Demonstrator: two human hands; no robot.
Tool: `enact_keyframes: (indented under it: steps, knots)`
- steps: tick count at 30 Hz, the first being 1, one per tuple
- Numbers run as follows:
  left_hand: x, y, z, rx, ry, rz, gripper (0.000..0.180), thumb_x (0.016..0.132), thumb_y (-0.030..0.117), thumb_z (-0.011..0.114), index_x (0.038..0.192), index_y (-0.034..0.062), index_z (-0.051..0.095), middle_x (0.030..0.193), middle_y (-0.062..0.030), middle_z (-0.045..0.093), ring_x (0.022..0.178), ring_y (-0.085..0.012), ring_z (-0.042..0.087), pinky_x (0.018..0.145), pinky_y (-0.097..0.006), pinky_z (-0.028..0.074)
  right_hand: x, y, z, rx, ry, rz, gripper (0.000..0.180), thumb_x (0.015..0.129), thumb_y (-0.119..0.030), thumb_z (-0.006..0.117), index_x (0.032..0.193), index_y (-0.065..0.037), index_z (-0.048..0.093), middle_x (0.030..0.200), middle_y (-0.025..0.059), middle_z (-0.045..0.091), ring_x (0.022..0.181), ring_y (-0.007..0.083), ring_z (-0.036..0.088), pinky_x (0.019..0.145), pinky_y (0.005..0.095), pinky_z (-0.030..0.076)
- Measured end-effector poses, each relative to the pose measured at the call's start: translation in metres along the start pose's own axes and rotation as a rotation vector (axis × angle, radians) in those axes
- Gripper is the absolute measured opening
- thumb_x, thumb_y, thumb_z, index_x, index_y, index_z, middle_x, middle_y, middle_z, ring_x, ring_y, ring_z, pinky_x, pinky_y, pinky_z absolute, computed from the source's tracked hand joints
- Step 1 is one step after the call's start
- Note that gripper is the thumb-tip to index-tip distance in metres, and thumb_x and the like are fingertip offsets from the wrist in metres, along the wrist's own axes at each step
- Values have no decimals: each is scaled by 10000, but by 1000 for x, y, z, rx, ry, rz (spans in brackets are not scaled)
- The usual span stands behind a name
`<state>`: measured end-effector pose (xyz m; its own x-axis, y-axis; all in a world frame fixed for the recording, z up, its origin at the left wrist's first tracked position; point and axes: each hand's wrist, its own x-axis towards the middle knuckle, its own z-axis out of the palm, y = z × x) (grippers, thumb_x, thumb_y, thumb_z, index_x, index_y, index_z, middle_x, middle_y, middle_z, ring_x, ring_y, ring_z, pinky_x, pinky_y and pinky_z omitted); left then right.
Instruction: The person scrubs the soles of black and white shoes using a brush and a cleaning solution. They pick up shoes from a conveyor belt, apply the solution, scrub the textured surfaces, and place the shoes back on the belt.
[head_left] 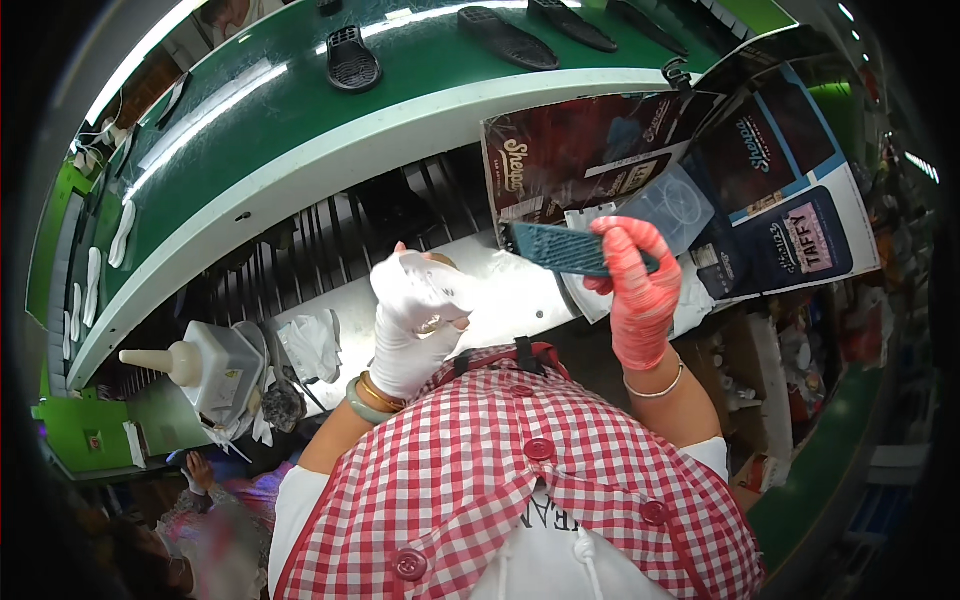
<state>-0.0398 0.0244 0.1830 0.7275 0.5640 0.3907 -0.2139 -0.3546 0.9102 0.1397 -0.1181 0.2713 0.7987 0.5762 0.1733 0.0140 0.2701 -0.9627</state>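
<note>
green conveyor (300,130) behind; right hand (640,290) grip holding dark sole (560,248), left hand (415,320) grip fisted, contents unclear

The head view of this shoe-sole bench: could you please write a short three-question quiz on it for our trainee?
1. True or false: the right hand, in a red glove, grips the ridged dark teal rubber sole.
2. Which colour is the left hand's glove: A white, B blue, C black?
3. Fill in: the grey plastic bottle with a cream cone nozzle lies to the person's ____.

Key: 1 true; 2 A; 3 left.
</note>
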Motion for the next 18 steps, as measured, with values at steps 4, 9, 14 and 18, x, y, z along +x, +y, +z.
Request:
enact_keyframes:
  steps: [4, 9, 14, 18]
  knots:
    - [23, -1, -23, 461, 148, 528, 560, 823, 232, 649, 1285, 65, 379, 1211, -132, 487, 1090, -241, 531, 920, -347, 458, 10, -4, -4, 300, 91, 10, 133, 888, -142, 577, 943, -30, 622, 823, 31, 632, 537, 66, 549, 473, 181, 441]
    - [18, 3, -59, -1, 74, 58, 645, 766, 424, 681, 1239, 78, 411, 1144, -130, 525, 977, -216, 583, 812, -322, 524, -6, -18, 4, 322, 35, 85, 145, 893, -158, 572, 958, -39, 626, 706, 15, 617, 520, 56, 549, 452, 177, 409]
    - [36, 25, -67, 273, -137, 620, 405, 848, 193, 622, 1204, 129, 443, 1272, -240, 411, 1073, -357, 535, 823, -427, 507, -22, -27, 13, 230, -58, 164, 154, 897, -153, 565, 985, -43, 626, 826, 23, 636, 569, 51, 573, 511, 167, 460]
    - [41, 29, -55, 347, -104, 760, 467, 800, 206, 687, 1191, 125, 445, 1271, -234, 404, 1041, -353, 555, 778, -407, 535, -25, -28, 20, 195, -152, 165, 158, 902, -147, 555, 1002, -44, 621, 922, 33, 630, 649, 63, 591, 545, 178, 486]
